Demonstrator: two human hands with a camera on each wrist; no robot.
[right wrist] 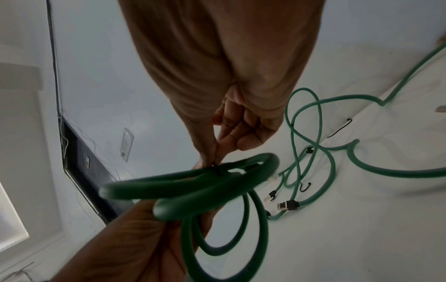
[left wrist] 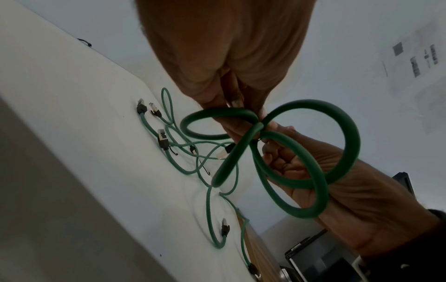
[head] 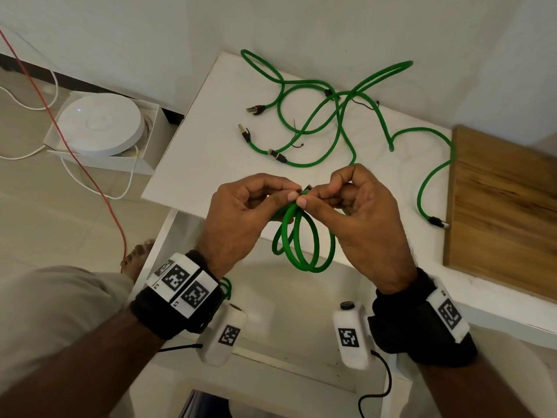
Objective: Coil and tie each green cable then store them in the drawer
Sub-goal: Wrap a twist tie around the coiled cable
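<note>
Both hands hold a coiled green cable (head: 312,270) above the open white drawer (head: 286,303), at the table's front edge. My left hand (head: 289,193) grips the top of the coil (left wrist: 351,137) together with a connector end. My right hand (head: 313,196) pinches a thin black tie (right wrist: 215,167) at the same spot on the coil (right wrist: 183,183). The loops hang down between my wrists. Several loose green cables (head: 301,82) lie tangled on the white table (head: 211,131), with a loose black tie (head: 295,123) among them.
A wooden board (head: 506,212) lies on the table's right side. On the floor to the left are a round white device (head: 101,123) in a box, a red cable (head: 90,176) and a bare foot (head: 137,257). A bit of green cable (head: 226,286) shows behind my left wrist.
</note>
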